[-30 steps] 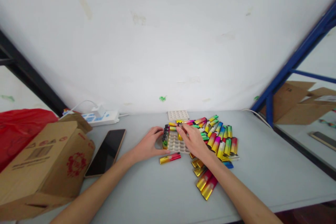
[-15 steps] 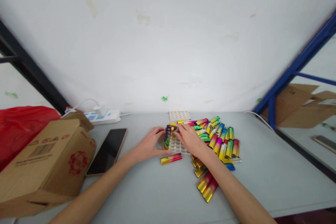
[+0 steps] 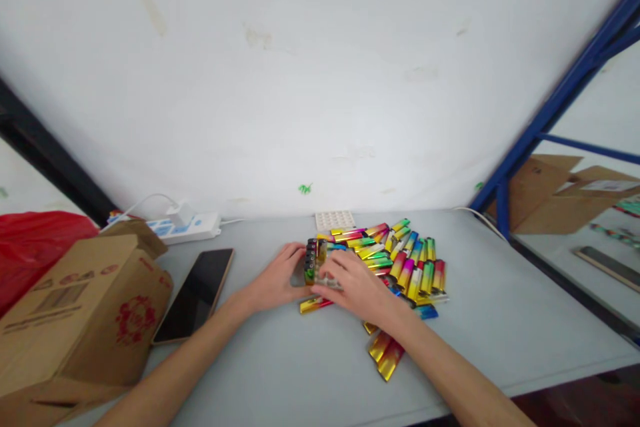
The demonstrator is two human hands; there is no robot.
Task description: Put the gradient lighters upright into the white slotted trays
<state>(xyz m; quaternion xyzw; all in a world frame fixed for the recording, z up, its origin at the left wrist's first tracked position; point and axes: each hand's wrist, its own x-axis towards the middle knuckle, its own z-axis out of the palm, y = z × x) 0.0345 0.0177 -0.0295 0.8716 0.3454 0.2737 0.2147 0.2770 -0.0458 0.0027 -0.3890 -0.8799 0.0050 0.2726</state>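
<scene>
Several upright lighters with black tops (image 3: 311, 255) stand in a row at the left side of a pale tray with holes, mostly covered by the hands. My left hand (image 3: 280, 278) curves around the left edge of tray and lighters, thumb at the near side. Over the tray lies my right hand (image 3: 353, 282), its fingers bent together; what they hold, if anything, is hidden. A red and yellow lighter (image 3: 313, 305) lies in front of the tray. To the right spreads a pile of shiny multicoloured lighters (image 3: 400, 260).
A second white tray (image 3: 335, 220) lies by the wall. On the left are a black phone (image 3: 194, 295), a cardboard box (image 3: 85, 307), a power strip (image 3: 187, 227) and a red bag (image 3: 40, 247). Blue frame (image 3: 530, 140) and open carton (image 3: 565, 197) stand at right.
The view has shifted slightly. My right hand has moved from the back of the tray toward its near side and now covers more of the holes. My left hand stays beside the row.
</scene>
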